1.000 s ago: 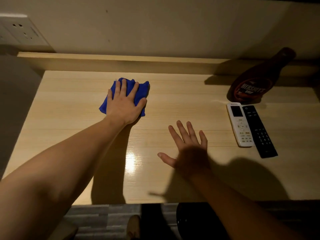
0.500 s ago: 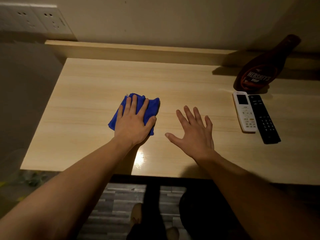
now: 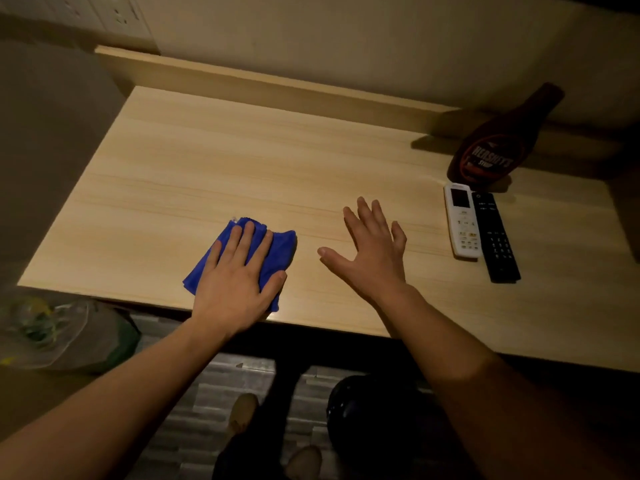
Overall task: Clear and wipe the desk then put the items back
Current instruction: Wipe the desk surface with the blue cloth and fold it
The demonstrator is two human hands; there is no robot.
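My left hand (image 3: 235, 285) lies flat on a folded blue cloth (image 3: 280, 245), pressing it onto the light wooden desk (image 3: 214, 168) close to the front edge. Fingers are spread over the cloth, and its near part is hidden under my palm. My right hand (image 3: 372, 252) hovers open with fingers apart just right of the cloth, holding nothing. At the desk's right side a white remote (image 3: 462, 221) and a black remote (image 3: 495, 237) lie side by side. A brown syrup bottle (image 3: 498, 143) stands behind them.
A raised wooden ledge (image 3: 277, 86) runs along the wall at the desk's back. Wall sockets (image 3: 114, 15) sit at the top left. A plastic bag (image 3: 62, 334) lies on the floor left of the desk; a dark round object (image 3: 360, 410) is beneath.
My left hand has dragged the blue cloth from the desk's back toward the front edge. My right hand stayed open just right of it.
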